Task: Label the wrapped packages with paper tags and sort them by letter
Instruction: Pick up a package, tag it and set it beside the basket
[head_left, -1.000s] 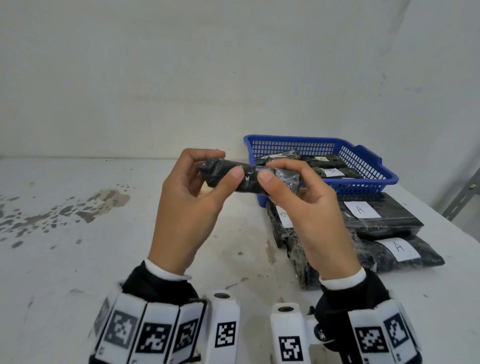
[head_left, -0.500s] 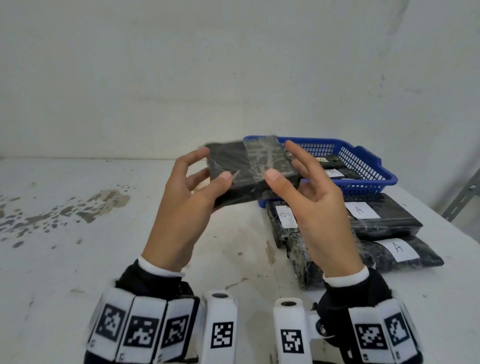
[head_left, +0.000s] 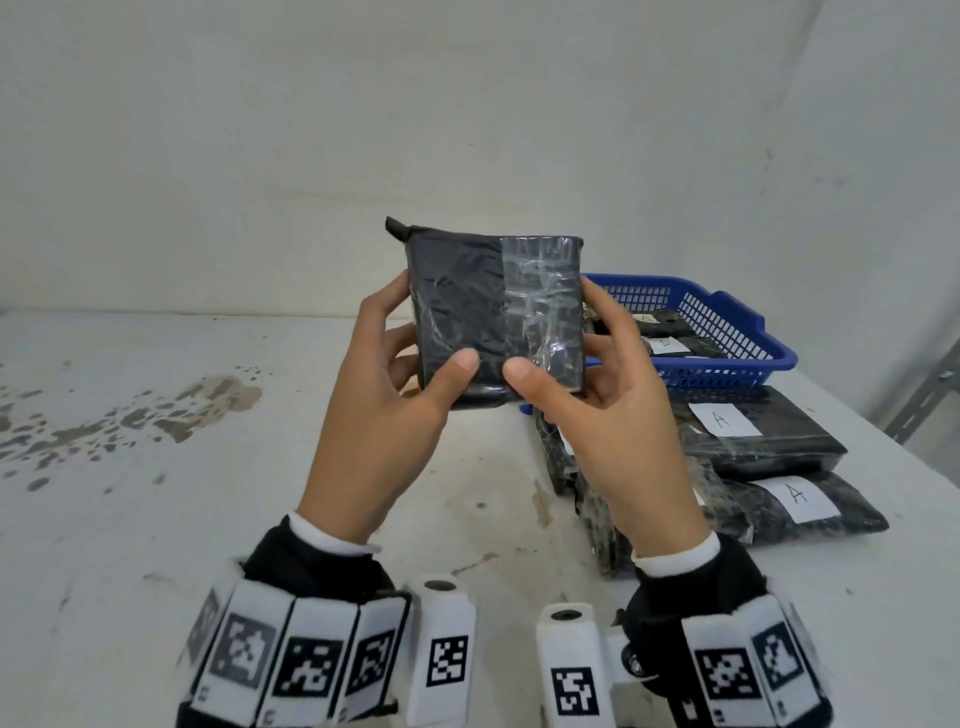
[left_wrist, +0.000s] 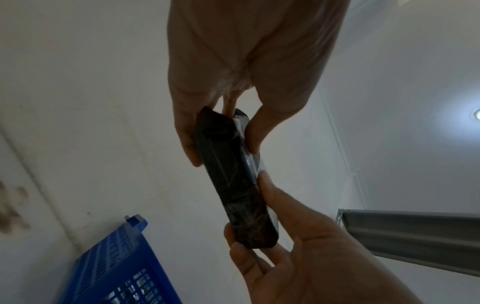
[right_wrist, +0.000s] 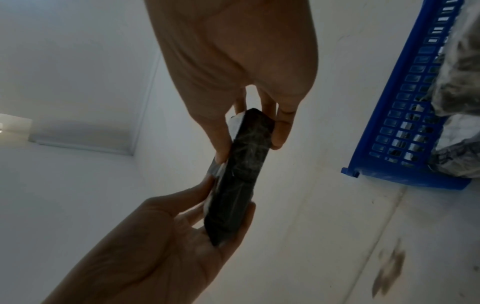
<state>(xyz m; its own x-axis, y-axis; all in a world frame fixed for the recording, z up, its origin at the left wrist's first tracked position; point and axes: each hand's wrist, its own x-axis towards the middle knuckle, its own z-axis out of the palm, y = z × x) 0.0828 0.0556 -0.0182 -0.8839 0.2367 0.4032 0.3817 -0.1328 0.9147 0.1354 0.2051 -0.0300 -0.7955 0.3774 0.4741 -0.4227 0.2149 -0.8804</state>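
I hold a black wrapped package (head_left: 488, 312) upright above the table, its flat face towards me. A strip of clear tape (head_left: 543, 306) covers the right half of that face, which shows no paper tag. My left hand (head_left: 410, 353) grips its left edge with the thumb on the front and the fingers behind. My right hand (head_left: 592, 358) grips the right edge the same way. The left wrist view shows the package (left_wrist: 233, 181) edge-on between both hands, as does the right wrist view (right_wrist: 239, 179).
A blue basket (head_left: 727, 332) at the back right holds several tagged black packages. In front of it lie two packages with paper tags marked A (head_left: 724, 420) (head_left: 797, 499), and more packages (head_left: 597, 514) sit under my right forearm. Stains (head_left: 197, 405) mark the white table's left side.
Both hands have raised the package and turned it from edge-on to upright, so its taped flat face now points at me.
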